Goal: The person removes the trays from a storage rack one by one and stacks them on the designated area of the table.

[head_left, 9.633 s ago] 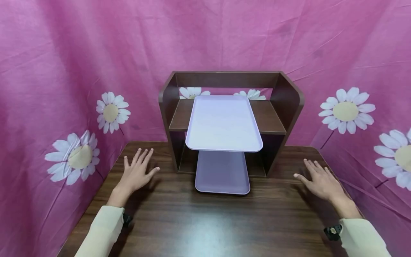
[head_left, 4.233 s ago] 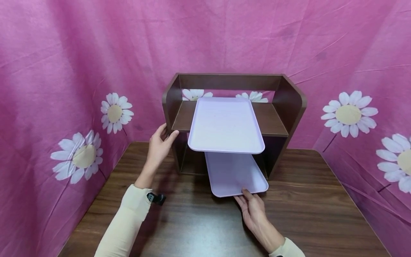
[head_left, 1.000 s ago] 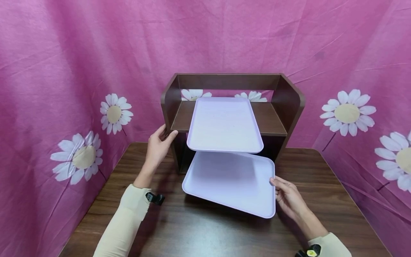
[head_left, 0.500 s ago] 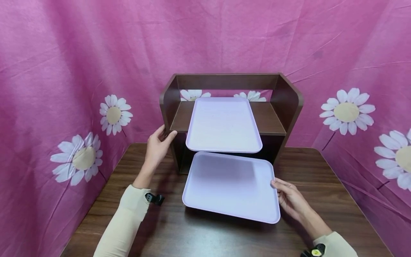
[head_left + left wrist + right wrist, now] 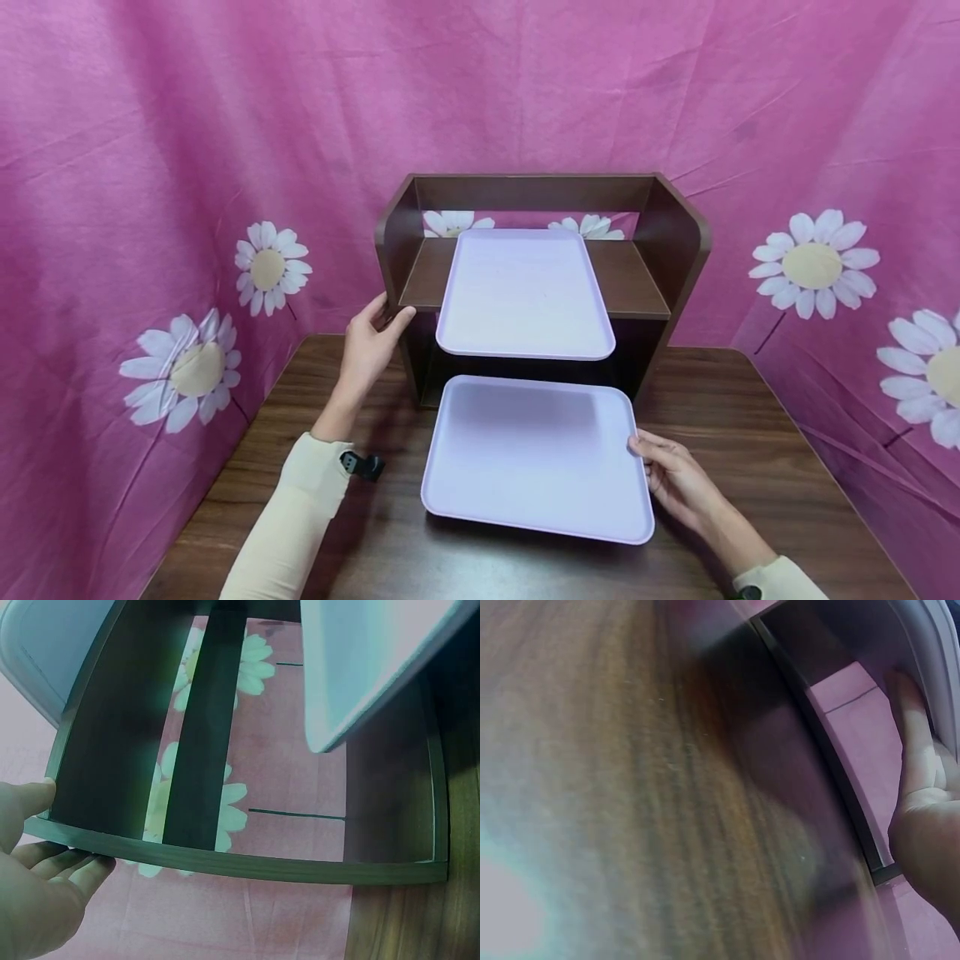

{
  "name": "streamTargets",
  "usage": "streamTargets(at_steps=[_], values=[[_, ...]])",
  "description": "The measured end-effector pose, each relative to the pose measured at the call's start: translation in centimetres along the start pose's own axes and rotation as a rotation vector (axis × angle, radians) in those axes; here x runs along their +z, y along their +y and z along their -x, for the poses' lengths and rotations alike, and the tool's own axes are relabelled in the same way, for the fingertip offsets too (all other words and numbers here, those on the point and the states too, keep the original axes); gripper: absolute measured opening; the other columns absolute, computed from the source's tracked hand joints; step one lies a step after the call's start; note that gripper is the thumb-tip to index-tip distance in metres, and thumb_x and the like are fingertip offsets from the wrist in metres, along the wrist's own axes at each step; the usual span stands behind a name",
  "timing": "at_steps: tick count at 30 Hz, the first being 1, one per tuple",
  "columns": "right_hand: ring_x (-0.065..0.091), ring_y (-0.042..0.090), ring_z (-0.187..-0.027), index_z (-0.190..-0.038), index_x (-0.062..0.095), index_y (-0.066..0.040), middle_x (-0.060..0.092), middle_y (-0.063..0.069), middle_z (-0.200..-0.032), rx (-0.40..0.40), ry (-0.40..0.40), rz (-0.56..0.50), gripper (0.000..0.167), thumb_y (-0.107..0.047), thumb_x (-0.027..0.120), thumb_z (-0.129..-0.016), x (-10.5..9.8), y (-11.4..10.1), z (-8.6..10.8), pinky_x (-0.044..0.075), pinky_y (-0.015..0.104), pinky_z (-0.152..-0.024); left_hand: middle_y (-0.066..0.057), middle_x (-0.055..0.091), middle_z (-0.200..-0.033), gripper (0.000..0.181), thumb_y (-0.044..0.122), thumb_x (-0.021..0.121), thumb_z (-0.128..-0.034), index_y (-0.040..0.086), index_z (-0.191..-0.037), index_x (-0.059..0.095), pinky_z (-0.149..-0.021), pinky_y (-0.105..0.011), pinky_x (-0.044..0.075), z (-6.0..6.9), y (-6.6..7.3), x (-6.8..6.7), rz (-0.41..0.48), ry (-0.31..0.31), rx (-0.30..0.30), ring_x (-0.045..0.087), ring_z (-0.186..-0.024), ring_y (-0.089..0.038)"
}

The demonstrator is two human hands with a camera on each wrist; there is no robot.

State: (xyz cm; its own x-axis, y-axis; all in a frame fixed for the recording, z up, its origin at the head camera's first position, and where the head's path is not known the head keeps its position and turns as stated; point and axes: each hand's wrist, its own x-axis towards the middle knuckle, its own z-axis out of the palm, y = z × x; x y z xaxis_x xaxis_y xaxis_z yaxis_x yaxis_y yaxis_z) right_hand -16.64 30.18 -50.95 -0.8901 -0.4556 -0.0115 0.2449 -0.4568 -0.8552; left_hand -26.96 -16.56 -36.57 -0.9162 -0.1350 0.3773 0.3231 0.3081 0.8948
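My right hand (image 5: 684, 482) pinches the right edge of a pale lilac tray (image 5: 538, 462), thumb on top and fingers below. The tray is in front of the brown shelf unit (image 5: 675, 242), raised over the table with its shadow below. With my left hand (image 5: 366, 350) I grip the unit's left side panel at the middle shelf's height; in the left wrist view the thumb (image 5: 34, 796) lies inside and the fingers outside. A second lilac tray (image 5: 525, 296) rests on the middle shelf and juts out past its front edge.
The unit stands at the back of a dark wood table (image 5: 360, 542). Its lower compartment (image 5: 450, 379) lies behind the held tray. A pink curtain (image 5: 525, 83) with white daisies hangs behind and at both sides.
The right hand has drawn the lower tray out of the bottom compartment, turned it sideways and brought it nearer. Earlier, the left hand went from the table to the side panel, where it stays.
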Motion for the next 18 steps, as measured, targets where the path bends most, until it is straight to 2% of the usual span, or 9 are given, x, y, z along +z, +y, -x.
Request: streamTargets(at_steps=[8, 18], values=[[0.078, 0.01, -0.099, -0.127, 0.075, -0.015, 0.082, 0.002, -0.112, 0.019, -0.006, 0.019, 0.048, 0.0, 0.031, -0.114, 0.1, 0.7, 0.6, 0.066, 0.026, -0.087, -0.022, 0.069, -0.141, 0.052, 0.021, 0.076, -0.1013, 0.004, -0.149, 0.062, -0.112, -0.044, 0.056, 0.0, 0.2, 0.1, 0.008, -0.001, 0.008, 0.066, -0.133, -0.031], [0.079, 0.012, -0.098, -0.128, 0.073, -0.016, 0.081, 0.002, -0.112, 0.043, -0.028, 0.036, 0.046, 0.0, 0.032, -0.114, 0.1, 1.5, 1.1, 0.067, 0.029, -0.086, -0.022, 0.068, -0.142, 0.052, 0.021, 0.075, -0.1023, 0.004, -0.149, 0.061, -0.113, -0.045, 0.055, -0.1, -0.1, 0.1, -0.003, -0.003, -0.011, 0.066, -0.133, -0.031]])
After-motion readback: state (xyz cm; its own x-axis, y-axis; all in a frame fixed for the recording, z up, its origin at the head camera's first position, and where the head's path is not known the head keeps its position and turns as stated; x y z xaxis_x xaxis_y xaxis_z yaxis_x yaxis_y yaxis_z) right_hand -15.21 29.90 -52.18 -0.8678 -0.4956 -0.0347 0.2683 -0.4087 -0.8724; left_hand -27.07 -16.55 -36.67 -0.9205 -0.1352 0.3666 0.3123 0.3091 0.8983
